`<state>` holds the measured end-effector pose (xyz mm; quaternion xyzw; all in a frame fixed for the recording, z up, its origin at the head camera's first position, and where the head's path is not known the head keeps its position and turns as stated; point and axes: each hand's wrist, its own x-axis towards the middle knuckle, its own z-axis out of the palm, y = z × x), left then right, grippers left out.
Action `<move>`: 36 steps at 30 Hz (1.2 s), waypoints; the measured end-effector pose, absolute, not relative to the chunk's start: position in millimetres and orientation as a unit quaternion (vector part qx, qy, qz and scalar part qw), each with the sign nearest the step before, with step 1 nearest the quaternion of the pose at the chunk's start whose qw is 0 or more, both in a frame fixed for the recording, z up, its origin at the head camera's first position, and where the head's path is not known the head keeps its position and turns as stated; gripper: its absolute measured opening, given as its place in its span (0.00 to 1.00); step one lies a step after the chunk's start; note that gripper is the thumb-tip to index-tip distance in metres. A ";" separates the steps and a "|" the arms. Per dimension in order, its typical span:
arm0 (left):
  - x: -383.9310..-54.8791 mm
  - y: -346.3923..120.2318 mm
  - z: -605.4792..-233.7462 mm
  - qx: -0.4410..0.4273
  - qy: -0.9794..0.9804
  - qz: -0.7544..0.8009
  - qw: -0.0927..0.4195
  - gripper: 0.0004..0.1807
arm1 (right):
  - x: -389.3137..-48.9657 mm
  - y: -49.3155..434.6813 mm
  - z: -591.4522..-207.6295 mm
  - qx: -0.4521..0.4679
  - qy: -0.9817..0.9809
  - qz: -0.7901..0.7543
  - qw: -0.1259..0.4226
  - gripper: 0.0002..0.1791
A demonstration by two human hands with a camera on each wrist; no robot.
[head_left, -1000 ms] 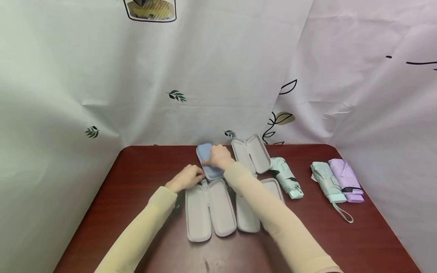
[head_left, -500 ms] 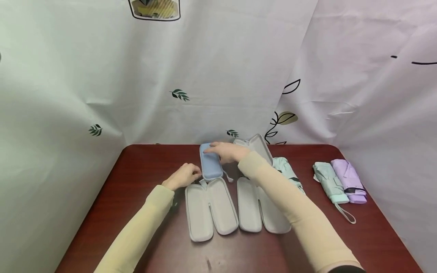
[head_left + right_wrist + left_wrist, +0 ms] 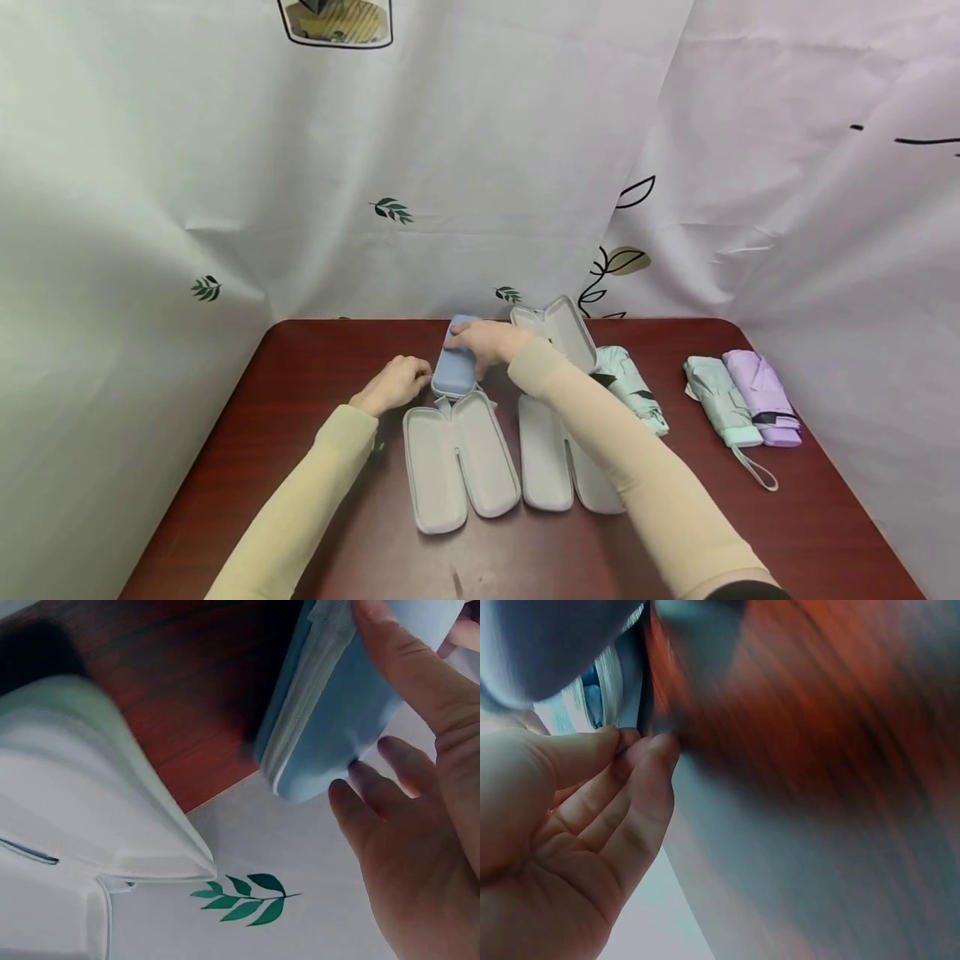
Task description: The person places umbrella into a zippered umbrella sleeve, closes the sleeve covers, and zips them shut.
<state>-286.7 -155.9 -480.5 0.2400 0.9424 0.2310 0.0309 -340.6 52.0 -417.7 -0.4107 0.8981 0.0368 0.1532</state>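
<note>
A light blue zippered case point(image 3: 454, 368) stands tilted at the back middle of the table. My right hand point(image 3: 491, 340) grips it from above and the right; in the right wrist view the thumb point(image 3: 401, 656) lies on its blue shell beside the pale zipper point(image 3: 311, 701). At the case's near left corner is my left hand point(image 3: 393, 383). Its thumb and fingertips point(image 3: 660, 750) pinch together at the zipper edge in the left wrist view, and the small pull between them is mostly hidden.
Two grey-lined cases point(image 3: 435, 475) point(image 3: 546, 467) lie spread open in front, and another open case point(image 3: 573, 337) is behind the right arm. A mint folded umbrella point(image 3: 633, 392) lies beside them. Farther right are a green umbrella point(image 3: 720, 400) and a purple umbrella point(image 3: 759, 396).
The blue case has turned from lying slanted to tilted with its top leaning right. My right hand shifted its hold along it; my left hand moved slightly left along the near edge.
</note>
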 end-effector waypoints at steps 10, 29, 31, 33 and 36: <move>-286.5 -173.3 -482.7 0.231 0.946 0.227 0.013 0.05 | -340.4 39.9 -427.4 -0.390 0.914 0.025 0.107 0.45; -272.4 -179.2 -492.4 0.197 0.927 0.318 0.019 0.04 | -333.0 20.7 -428.6 -0.300 0.952 0.034 0.054 0.36; -272.4 -178.2 -492.5 0.198 0.926 0.321 0.016 0.05 | -331.5 19.0 -428.3 -0.291 0.955 0.033 0.048 0.35; -272.1 -177.7 -492.7 0.195 0.926 0.323 0.015 0.05 | -329.9 17.7 -428.3 -0.287 0.957 0.031 0.040 0.35; -271.4 -177.3 -493.0 0.189 0.926 0.328 0.017 0.04 | -328.0 16.4 -429.0 -0.288 0.957 0.024 0.032 0.35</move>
